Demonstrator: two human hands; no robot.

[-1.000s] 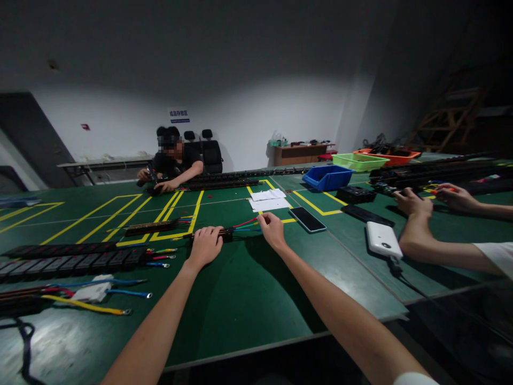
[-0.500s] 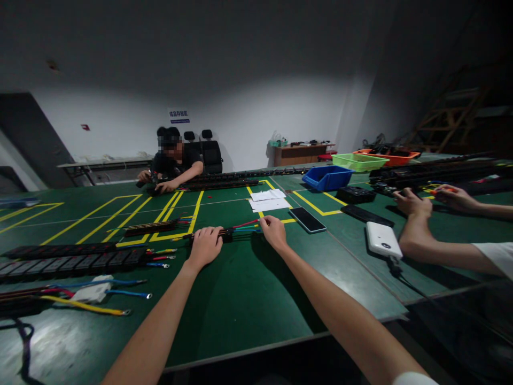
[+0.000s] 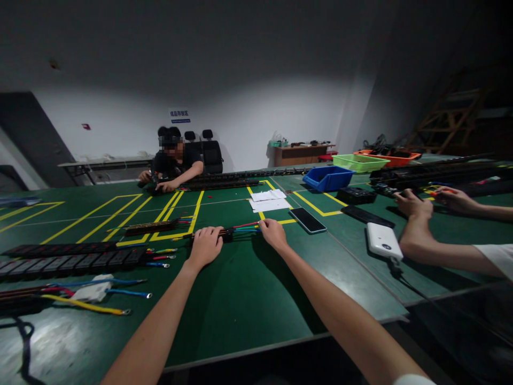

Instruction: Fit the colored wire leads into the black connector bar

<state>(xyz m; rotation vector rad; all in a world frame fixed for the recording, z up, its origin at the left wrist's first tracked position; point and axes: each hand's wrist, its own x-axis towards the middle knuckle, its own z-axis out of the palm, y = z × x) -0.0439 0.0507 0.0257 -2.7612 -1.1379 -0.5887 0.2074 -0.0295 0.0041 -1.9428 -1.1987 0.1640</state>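
My left hand (image 3: pixel 207 246) lies palm down over a dark strip (image 3: pixel 227 233), its fingers curled around it and hiding most of its length. Red, blue and green wires (image 3: pixel 245 228) run out of the strip's right end. My right hand (image 3: pixel 273 233) pinches these wires near their far ends; its fingertips cover the tips. To the left lies a similar dark strip (image 3: pixel 150 228) with thin coloured wires. Black socket strips (image 3: pixel 76 263) lie nearer, with yellow, red and blue leads ending in ring terminals.
A phone (image 3: pixel 308 220) and paper sheets (image 3: pixel 269 200) lie beyond my right hand. Further right are a blue bin (image 3: pixel 327 178), a white device (image 3: pixel 383 240) with a cable, and a co-worker's hands (image 3: pixel 414 204). Another person (image 3: pixel 176 160) leans over the table's far side.
My right hand has dipped very slightly with the wire ends in it. My left hand stays in place on the strip.
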